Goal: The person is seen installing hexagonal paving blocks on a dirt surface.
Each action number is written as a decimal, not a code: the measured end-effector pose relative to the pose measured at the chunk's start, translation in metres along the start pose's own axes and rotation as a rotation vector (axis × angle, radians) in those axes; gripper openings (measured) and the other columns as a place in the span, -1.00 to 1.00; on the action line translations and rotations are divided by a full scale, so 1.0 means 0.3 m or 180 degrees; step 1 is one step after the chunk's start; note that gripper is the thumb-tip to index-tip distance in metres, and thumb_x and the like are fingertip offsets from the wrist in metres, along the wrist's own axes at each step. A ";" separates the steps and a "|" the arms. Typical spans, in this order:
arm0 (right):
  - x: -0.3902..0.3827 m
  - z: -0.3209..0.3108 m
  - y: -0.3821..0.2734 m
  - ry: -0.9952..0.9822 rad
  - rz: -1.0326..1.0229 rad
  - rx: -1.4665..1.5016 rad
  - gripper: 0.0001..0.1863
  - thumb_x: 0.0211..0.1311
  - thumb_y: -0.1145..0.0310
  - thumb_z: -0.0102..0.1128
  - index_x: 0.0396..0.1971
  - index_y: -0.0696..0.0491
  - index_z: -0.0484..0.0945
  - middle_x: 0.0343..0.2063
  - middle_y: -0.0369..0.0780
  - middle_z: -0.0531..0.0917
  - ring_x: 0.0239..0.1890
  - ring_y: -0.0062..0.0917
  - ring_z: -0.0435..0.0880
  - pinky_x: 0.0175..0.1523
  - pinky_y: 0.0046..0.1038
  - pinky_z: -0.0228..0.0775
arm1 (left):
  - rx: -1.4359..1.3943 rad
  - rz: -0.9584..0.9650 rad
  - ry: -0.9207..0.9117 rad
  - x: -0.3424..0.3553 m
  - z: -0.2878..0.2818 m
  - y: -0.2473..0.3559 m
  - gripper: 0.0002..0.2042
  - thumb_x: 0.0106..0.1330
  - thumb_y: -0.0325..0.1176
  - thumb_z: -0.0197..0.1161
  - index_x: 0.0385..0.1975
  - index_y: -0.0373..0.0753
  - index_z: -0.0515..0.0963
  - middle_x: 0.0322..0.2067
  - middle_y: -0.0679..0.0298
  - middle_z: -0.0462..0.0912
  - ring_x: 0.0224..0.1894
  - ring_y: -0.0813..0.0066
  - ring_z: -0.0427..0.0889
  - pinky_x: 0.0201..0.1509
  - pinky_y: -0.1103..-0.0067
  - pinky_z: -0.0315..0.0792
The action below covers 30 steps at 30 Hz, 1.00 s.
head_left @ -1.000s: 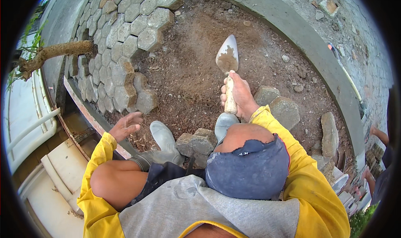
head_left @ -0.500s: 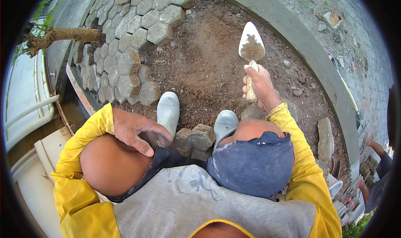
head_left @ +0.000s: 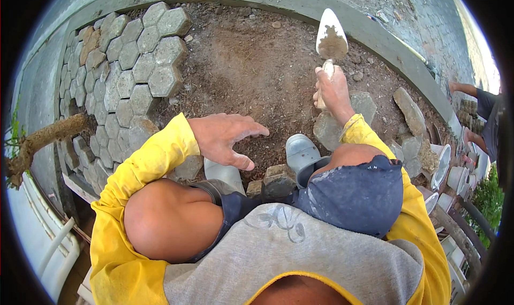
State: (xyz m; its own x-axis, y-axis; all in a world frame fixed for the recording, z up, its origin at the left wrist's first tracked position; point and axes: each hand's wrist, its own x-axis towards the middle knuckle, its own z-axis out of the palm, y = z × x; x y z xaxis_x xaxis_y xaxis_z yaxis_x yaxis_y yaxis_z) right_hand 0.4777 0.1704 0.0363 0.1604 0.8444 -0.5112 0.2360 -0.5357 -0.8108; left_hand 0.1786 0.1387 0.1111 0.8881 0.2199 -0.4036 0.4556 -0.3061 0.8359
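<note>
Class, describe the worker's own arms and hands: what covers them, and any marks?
The left sleeve and right sleeve are long, loose and bright yellow, reaching the wrists. Dirt specks the right cuff. Left hand and right hand are gloveless.

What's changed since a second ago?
The left grip, open and empty, swung inward from left of the left boot to above it. The right grip carried the trowel rightward, nearer the concrete curb; the camera view shifted too. Unchanged: trowel held, nothing released, laid hexagonal pavers in place.
</note>
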 end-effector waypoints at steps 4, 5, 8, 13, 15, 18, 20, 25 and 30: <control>0.008 0.138 0.061 0.0555 0.0005 0.0338 -0.58 0.32 0.31 0.13 -0.07 0.29 0.21 -0.44 -0.14 0.54 -0.67 -0.45 0.59 -0.63 -0.37 0.52 | -0.0395 0.0794 -0.0098 -0.031 0.037 0.010 -0.21 0.18 0.02 0.38 0.34 -0.26 0.25 0.13 -0.07 0.47 0.19 -0.07 0.46 0.26 0.21 0.37; -0.008 0.177 0.105 -0.0338 0.0611 -0.0154 -0.59 0.29 0.35 0.12 -0.08 0.33 0.23 -0.42 -0.10 0.54 -0.59 -0.40 0.63 -0.62 -0.34 0.53 | -0.0344 0.0892 -0.0104 -0.051 0.044 0.009 -0.20 0.15 0.03 0.38 0.33 -0.27 0.26 0.05 -0.06 0.50 0.12 -0.09 0.50 0.20 0.19 0.39; -0.065 0.201 0.070 -0.0392 0.0776 -0.0253 -0.68 0.27 0.33 0.13 -0.13 0.22 0.34 -0.47 -0.13 0.52 -0.62 -0.37 0.61 -0.64 -0.33 0.50 | -0.0088 0.0711 -0.0304 -0.136 0.018 0.063 -0.20 0.13 0.04 0.39 0.31 -0.27 0.28 -0.04 -0.04 0.52 0.05 -0.10 0.52 0.13 0.18 0.41; -0.031 0.208 0.072 0.0305 0.0342 0.0345 -0.76 0.31 0.29 0.14 -0.21 0.10 0.32 -0.59 -0.22 0.46 -0.70 -0.45 0.56 -0.69 -0.33 0.43 | -0.0294 0.0862 -0.0033 -0.229 0.031 0.037 -0.23 0.11 0.03 0.40 0.25 -0.31 0.33 -0.05 -0.05 0.52 0.04 -0.10 0.52 0.12 0.18 0.40; -0.009 0.232 0.219 -0.0295 0.0550 -0.0458 -0.74 0.28 0.27 0.17 -0.24 0.12 0.35 -0.60 -0.22 0.47 -0.66 -0.42 0.57 -0.62 -0.34 0.43 | -0.0052 0.0893 0.0033 -0.216 0.021 0.034 -0.25 0.08 0.03 0.40 0.16 -0.41 0.39 -0.06 -0.10 0.54 0.04 -0.11 0.55 0.11 0.18 0.44; -0.035 0.199 0.120 -0.0528 0.0570 -0.0288 -0.72 0.28 0.22 0.18 -0.23 0.11 0.40 -0.60 -0.20 0.49 -0.66 -0.41 0.58 -0.60 -0.35 0.45 | 0.0165 0.0692 0.0063 -0.259 0.018 0.036 -0.29 0.08 0.03 0.40 0.09 -0.42 0.43 -0.04 -0.12 0.54 0.04 -0.11 0.54 0.12 0.17 0.44; -0.077 0.194 0.063 -0.0084 0.0572 0.0037 -0.72 0.28 0.23 0.18 -0.23 0.12 0.38 -0.60 -0.20 0.49 -0.68 -0.40 0.58 -0.61 -0.33 0.45 | 0.0097 0.0695 -0.0061 -0.240 0.019 0.061 -0.31 0.08 0.03 0.40 0.05 -0.43 0.45 -0.05 -0.12 0.54 0.04 -0.11 0.54 0.12 0.18 0.43; -0.049 0.213 0.136 -0.0438 0.0756 0.0192 -0.76 0.30 0.27 0.15 -0.23 0.11 0.35 -0.60 -0.19 0.50 -0.72 -0.41 0.55 -0.63 -0.31 0.44 | 0.0020 0.0592 -0.0326 -0.207 0.038 0.128 -0.38 0.09 0.04 0.40 -0.08 -0.44 0.51 -0.09 -0.10 0.56 0.01 -0.11 0.55 0.10 0.18 0.44; 0.013 0.201 0.191 0.0754 0.0103 0.0665 -0.76 0.33 0.30 0.09 -0.20 0.12 0.29 -0.60 -0.19 0.48 -0.71 -0.44 0.55 -0.69 -0.33 0.42 | 0.0116 0.0424 0.0127 -0.162 0.092 0.187 -0.43 0.09 0.01 0.40 -0.12 -0.43 0.54 -0.08 -0.06 0.56 0.03 -0.04 0.56 0.09 0.21 0.42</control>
State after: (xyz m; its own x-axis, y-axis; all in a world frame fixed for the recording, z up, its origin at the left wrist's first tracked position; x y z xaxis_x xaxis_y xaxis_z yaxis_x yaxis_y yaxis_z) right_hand 0.4340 0.1435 -0.0294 0.3890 0.7882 -0.4769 0.0292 -0.5279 -0.8488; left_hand 0.1627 0.0852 0.1673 0.9381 0.2117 -0.2741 0.3364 -0.3683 0.8667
